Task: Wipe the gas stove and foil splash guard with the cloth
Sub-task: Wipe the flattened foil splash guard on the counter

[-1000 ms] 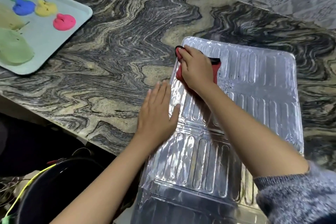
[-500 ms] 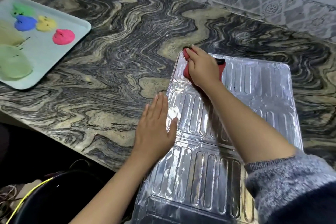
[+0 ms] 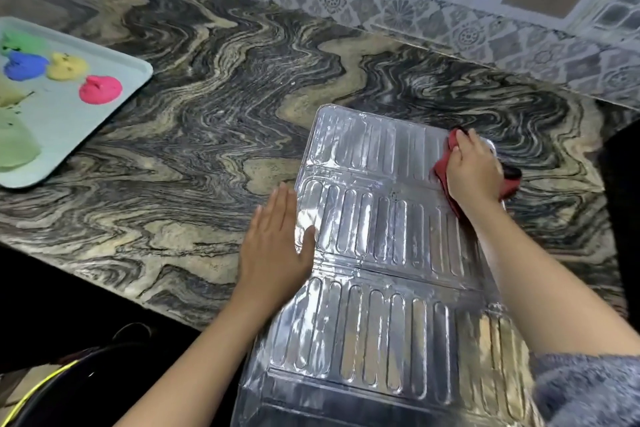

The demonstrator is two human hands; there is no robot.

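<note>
One foil splash guard (image 3: 374,218) lay under a flat, released left hand (image 3: 277,253); the right hand (image 3: 472,170), grasping one cloth (image 3: 440,173), had crossed to its far-right corner.

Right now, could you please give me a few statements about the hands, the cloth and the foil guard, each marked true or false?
1. The right hand holds a red cloth against the far right corner of the foil splash guard. True.
2. The left hand grips the cloth too. False: it lies flat with straight fingers at the guard's left edge, apart from the cloth.
3. The foil splash guard stands upright. False: it lies flat on the marbled counter.
4. A pink lump sits on the pale tray at the left. True.
</note>
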